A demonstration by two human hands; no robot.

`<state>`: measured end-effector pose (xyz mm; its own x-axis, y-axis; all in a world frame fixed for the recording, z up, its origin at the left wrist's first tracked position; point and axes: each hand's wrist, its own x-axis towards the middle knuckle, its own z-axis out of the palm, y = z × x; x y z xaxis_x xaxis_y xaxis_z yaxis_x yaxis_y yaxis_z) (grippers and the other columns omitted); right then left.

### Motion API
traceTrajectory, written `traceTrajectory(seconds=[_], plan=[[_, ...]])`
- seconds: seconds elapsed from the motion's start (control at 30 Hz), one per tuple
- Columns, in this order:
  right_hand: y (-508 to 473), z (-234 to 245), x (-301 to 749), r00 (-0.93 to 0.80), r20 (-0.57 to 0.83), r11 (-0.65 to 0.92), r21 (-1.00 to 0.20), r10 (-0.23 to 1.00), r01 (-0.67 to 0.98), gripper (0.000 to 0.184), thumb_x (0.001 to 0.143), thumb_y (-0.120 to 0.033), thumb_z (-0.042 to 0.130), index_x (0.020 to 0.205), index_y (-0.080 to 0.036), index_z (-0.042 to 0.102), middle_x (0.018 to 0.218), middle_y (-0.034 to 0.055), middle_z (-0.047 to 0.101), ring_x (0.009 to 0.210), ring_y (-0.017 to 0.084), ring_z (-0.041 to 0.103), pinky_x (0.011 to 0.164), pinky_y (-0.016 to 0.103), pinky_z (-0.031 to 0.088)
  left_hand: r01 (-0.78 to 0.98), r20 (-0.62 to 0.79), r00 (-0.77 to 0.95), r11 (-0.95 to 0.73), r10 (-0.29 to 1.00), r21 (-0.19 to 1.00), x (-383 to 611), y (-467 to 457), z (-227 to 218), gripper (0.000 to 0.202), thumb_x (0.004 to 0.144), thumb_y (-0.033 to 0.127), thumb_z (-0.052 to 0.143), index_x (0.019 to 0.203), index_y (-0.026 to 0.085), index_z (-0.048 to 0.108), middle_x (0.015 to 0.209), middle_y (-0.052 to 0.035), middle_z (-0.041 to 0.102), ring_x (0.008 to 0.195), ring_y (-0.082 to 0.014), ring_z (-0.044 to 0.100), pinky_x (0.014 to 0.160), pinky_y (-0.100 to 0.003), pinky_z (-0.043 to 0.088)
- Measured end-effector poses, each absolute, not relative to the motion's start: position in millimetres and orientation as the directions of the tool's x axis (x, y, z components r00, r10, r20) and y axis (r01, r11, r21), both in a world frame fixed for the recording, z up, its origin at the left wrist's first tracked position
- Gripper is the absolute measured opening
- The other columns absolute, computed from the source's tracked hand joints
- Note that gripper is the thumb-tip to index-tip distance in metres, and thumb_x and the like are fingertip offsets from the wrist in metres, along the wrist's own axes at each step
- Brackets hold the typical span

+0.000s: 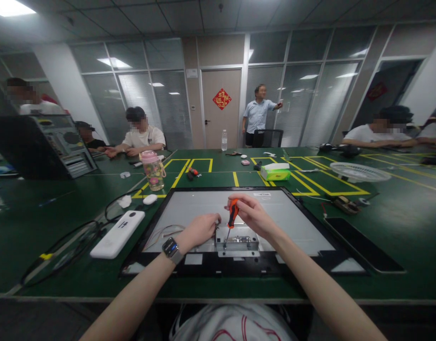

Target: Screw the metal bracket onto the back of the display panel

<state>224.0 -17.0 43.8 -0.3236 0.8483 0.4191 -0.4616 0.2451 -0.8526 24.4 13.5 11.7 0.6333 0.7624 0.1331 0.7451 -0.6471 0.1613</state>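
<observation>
My right hand (255,213) is closed around the orange and black handle of a screwdriver (233,213). Its thin shaft points down, and the tip meets the left part of a silver metal bracket (237,244). Curled fingers of my left hand (202,229) grip the bracket's left side; some fingertips are hidden behind it. A watch sits on the left wrist. The bracket rests near the front edge of a large flat display panel (189,208), grey-backed with a black frame, lying on the green table. Thin wires (168,230) run over the panel left of the bracket.
Left of the panel lie a white power bank (118,234), black cables (67,246) and a pink-lidded bottle (152,170). An open computer case (43,147) stands farther left. A black phone-like slab (362,244) is at right. Beyond are a green tissue pack (275,172) and several people.
</observation>
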Motion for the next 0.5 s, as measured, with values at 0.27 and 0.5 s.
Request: traceTrajectory(seconds=[0.27,0.5], plan=[[-17.0,44.6,224.0,-0.296,0.443,0.279,-0.842,0.846,-0.462,0.020,0.075,-0.041,0.078,0.083,-0.023,0.075,0.092,0.0024,0.068,0.087,0.016,0.064,0.090,0.036,0.049,0.745,0.137,0.631,-0.646,0.764,0.166,23.6,12.5,12.1,0.029,0.092,0.010,0.038,0.108,0.020,0.060,0.100,-0.0076,0.071,0.093,-0.0229,0.067,0.080,-0.030,0.047],[-19.7,47.6,223.9,-0.349,0.416,0.231,-0.856,0.840,-0.463,0.025,0.081,-0.042,0.073,0.099,-0.025,0.073,0.086,0.0037,0.071,0.084,0.018,0.067,0.087,0.037,0.050,0.737,0.145,0.637,-0.653,0.757,0.175,23.6,13.4,10.6,0.029,0.092,0.010,0.038,0.106,0.020,0.061,0.098,-0.0077,0.071,0.092,-0.0232,0.067,0.079,-0.030,0.047]])
